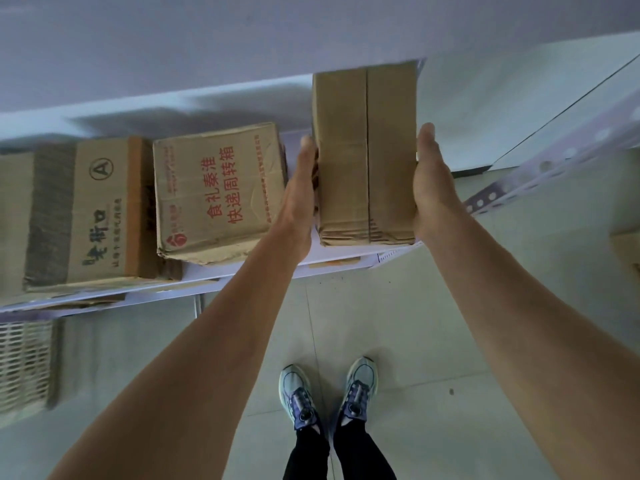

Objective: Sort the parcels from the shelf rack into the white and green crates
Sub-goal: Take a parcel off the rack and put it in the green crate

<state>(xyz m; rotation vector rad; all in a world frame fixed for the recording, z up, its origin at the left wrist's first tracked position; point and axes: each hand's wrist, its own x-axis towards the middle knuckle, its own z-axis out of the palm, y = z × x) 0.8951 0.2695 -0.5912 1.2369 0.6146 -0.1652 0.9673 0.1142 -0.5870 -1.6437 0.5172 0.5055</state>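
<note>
One wide-angle view from the person's head, tilted steeply down and slightly forward. The shelf [467, 126] crosses the upper half, close to the camera. Both forearms enter from the lower corners and reach toward it. The person's shoes [296, 393] stand at bottom centre on the tiled floor [433, 323].

The left edge cuts off the leftmost box [14, 220] and the white crate [24, 365].
</note>
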